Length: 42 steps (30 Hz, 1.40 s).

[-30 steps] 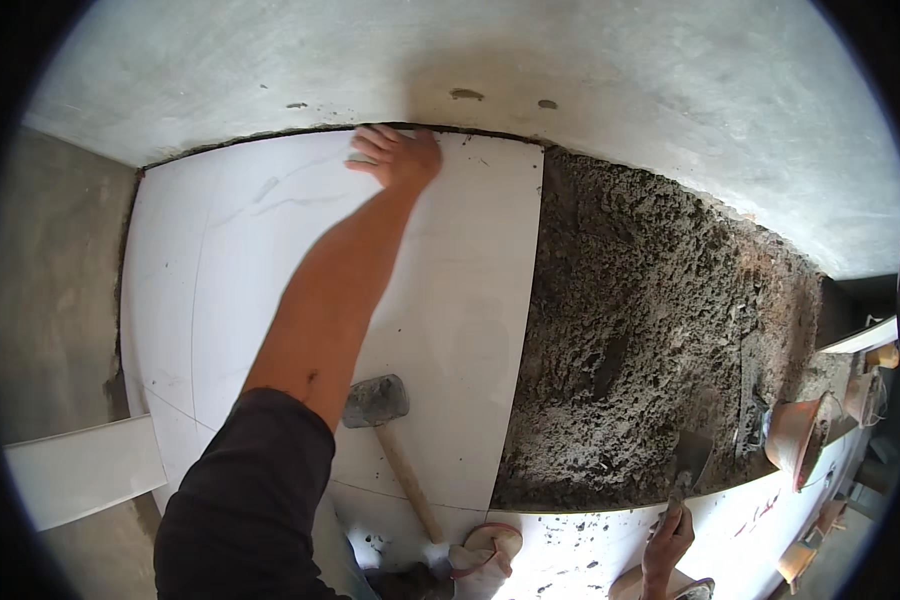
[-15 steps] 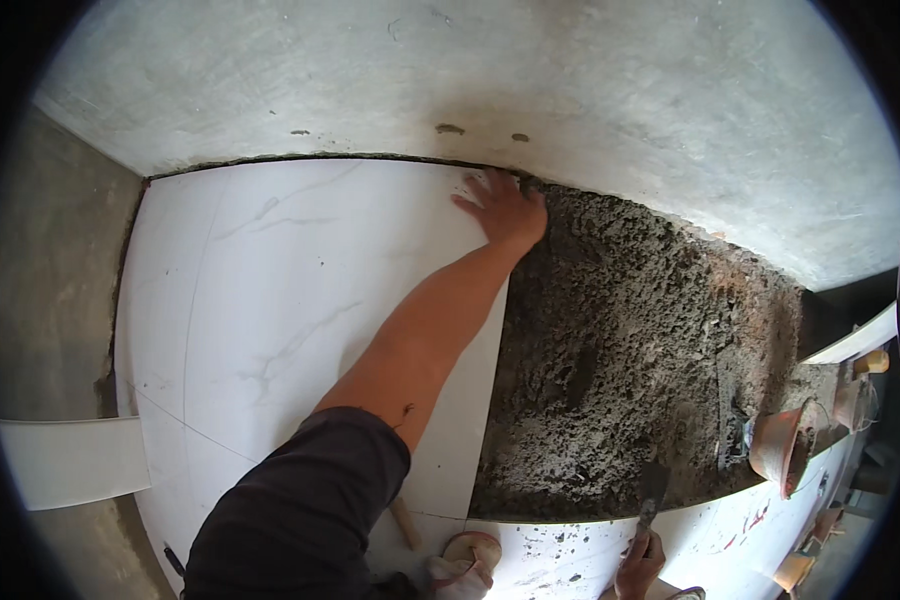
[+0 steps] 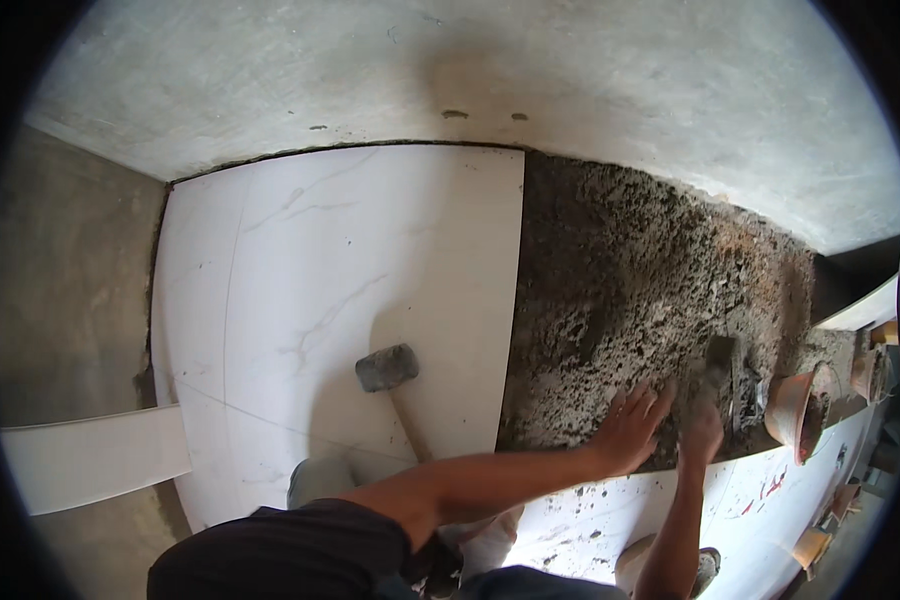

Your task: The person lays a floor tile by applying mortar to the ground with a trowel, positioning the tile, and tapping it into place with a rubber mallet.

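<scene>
My right hand (image 3: 702, 435) grips a small trowel (image 3: 720, 362) by its handle, the mortar-smeared blade pointing away from me over the rough mortar bed (image 3: 660, 270). My left hand (image 3: 630, 428) is just left of it, fingers stretched out and partly spread at the bed's near side. Whether its fingertips touch the mortar or the trowel is hard to tell. Left of the bed lies a large white marble-patterned tile (image 3: 450, 235) along the back wall. On the tile rests a rubber mallet (image 3: 388, 369) with a dark head and wooden handle, its lower end behind my left arm.
Grey plastered walls (image 3: 610, 80) border the back and left. A white tile strip (image 3: 100, 455) juts in at the left. Mortar-spattered white tiles (image 3: 570, 515) lie along the near side. At the right stand an orange bucket (image 3: 794, 412) and another bucket (image 3: 867, 375).
My left hand has come off the tile's far right corner and moved toward me and right, beside the trowel. My right hand has carried the trowel right and farther over the mortar. The mallet head is now uncovered.
</scene>
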Motion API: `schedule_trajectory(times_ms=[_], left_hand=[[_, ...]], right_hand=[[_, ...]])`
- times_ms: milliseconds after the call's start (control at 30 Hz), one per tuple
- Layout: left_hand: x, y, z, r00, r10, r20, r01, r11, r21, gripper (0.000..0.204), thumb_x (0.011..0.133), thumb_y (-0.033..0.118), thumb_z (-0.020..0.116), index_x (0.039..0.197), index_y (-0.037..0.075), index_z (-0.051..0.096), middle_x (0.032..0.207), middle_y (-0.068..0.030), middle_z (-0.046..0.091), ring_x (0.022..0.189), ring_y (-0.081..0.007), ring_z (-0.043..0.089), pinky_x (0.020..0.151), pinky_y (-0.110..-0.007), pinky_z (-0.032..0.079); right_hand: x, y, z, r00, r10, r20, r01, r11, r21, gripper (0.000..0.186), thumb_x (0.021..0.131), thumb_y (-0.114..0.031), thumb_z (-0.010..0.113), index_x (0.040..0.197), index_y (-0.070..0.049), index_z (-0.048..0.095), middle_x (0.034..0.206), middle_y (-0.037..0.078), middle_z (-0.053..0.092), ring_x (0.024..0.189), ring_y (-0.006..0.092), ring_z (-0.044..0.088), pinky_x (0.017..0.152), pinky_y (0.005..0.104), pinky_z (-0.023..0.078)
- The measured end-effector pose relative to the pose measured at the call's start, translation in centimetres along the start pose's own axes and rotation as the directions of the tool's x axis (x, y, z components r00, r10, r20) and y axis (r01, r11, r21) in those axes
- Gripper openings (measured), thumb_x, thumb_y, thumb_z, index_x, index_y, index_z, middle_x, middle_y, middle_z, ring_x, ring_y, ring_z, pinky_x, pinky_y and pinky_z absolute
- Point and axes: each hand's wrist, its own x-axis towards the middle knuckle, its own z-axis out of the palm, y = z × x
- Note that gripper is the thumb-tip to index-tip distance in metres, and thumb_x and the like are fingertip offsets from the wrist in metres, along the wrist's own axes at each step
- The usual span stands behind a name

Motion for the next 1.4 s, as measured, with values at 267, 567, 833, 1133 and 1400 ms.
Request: schedule_trajectory(times_ms=[267,567,833,1133,1400], left_hand=[[-29.2,-4.7,-15.7,0.895,-0.423,-0.141,0.445,0.870,0.214,0.065,0.080,0.031,0.068,0.130,-0.004,0.044,0.123,-0.0218,0.053,0.121,-0.0390,0.045,0.100,-0.048,0.036],[-58.0,-0.4,-19.1,-0.387,-0.661,0.643,0.467,-0.742,-0.481,0.050,0.095,0.043,0.043,0.133,0.009,0.042,0.129,-0.0097,0.051,0.118,-0.0284,0.049,0.097,-0.047,0.041],[-47.4,3.6,-24.8,-0.379,-0.865,0.330,0.922,-0.385,0.048,0.057,0.091,0.052,0.047,0.120,0.003,0.052,0.114,-0.0163,0.060,0.104,-0.0309,0.060,0.086,-0.044,0.048],[-34.9,-14.4,-23.8,0.626,-0.740,-0.248,0.775,0.625,0.091,0.054,0.092,0.029,0.055,0.135,0.002,0.039,0.135,-0.0210,0.045,0.128,-0.0334,0.040,0.105,-0.040,0.031],[-37.1,-29.2,-24.8,0.673,-0.650,-0.352,0.705,0.422,0.570,0.074,0.091,0.051,0.041,0.147,0.007,0.021,0.154,-0.0201,0.007,0.142,-0.0387,0.002,0.110,-0.059,0.001]], right_hand=[[0.6,-8.5,7.0,0.941,0.100,-0.324,-0.094,0.995,0.035,0.068,0.087,-0.049,0.057,0.133,-0.002,0.041,0.117,0.025,0.051,0.112,0.0409,0.045,0.092,0.0495,0.039],[-11.2,-13.1,9.3,0.987,-0.102,0.121,0.008,0.794,0.607,0.029,0.084,-0.023,0.069,0.094,0.000,0.057,0.088,0.016,0.058,0.087,0.0305,0.054,0.077,0.0379,0.044],[-18.2,-15.2,10.4,0.834,-0.376,0.404,0.070,0.799,0.598,0.043,0.080,-0.025,0.072,0.109,-0.002,0.050,0.101,0.016,0.055,0.090,0.0315,0.056,0.077,0.0395,0.047],[-20.7,-14.5,7.7,0.592,-0.236,0.770,0.244,0.964,0.108,0.055,0.064,-0.033,0.082,0.099,-0.004,0.049,0.096,0.016,0.059,0.095,0.0341,0.059,0.075,0.0450,0.047],[-20.4,-17.2,6.9,0.687,-0.375,0.622,0.514,0.857,-0.050,0.050,0.069,-0.030,0.080,0.100,-0.003,0.051,0.088,0.017,0.059,0.088,0.0354,0.061,0.074,0.0415,0.049]])
